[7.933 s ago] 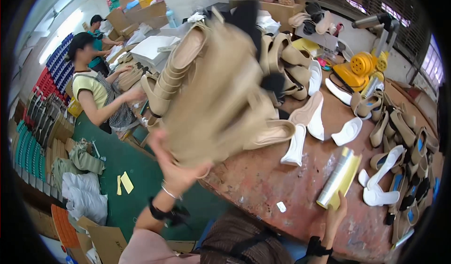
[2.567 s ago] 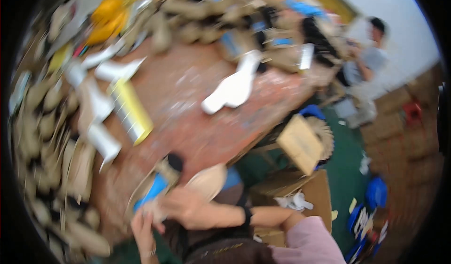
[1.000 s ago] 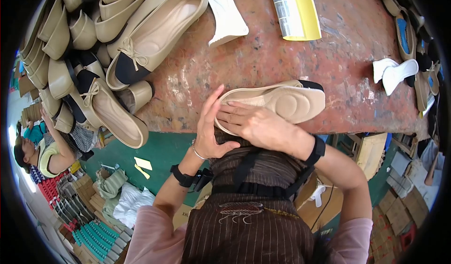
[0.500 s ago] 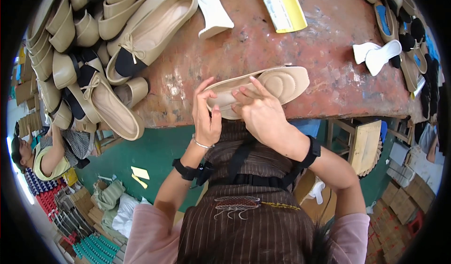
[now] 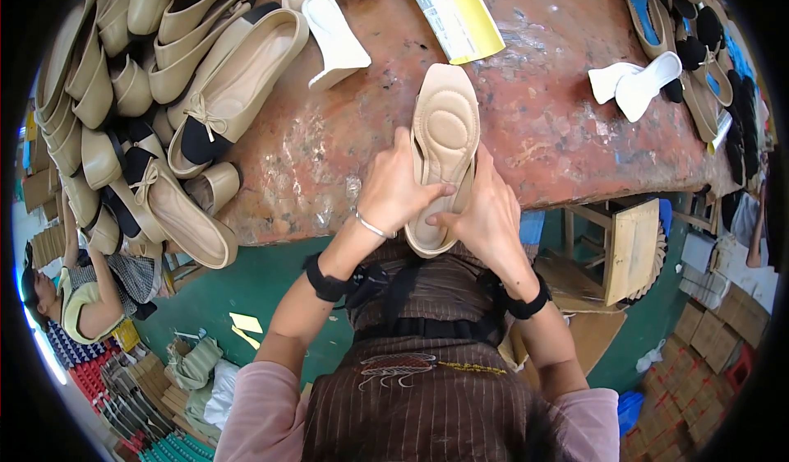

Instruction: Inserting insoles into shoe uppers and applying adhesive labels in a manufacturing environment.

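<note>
A beige flat shoe (image 5: 429,248) stands at the table's near edge, pointing away from me and held between both hands. Along it lies a beige insole (image 5: 449,125) with a stitched, padded oval at its far part. My left hand (image 5: 393,187) grips the shoe's left side, its thumb pressing on the insole. From the right side, my right hand (image 5: 491,215) wraps the shoe, and that thumb also presses inside, close to the other. The fingers under the shoe are hidden.
Beige flats with black toes and bows (image 5: 238,84) are piled at the left of the table (image 5: 559,141). White curved insole-like pieces (image 5: 649,84) lie right, another (image 5: 335,43) far left of centre. A yellow-edged sheet (image 5: 472,30) lies at the back. A person (image 5: 82,297) works at far left.
The shoe has turned from lying crosswise to pointing away from me. My right hand has moved from on top of the insole to the shoe's right side; both thumbs now press inside.
</note>
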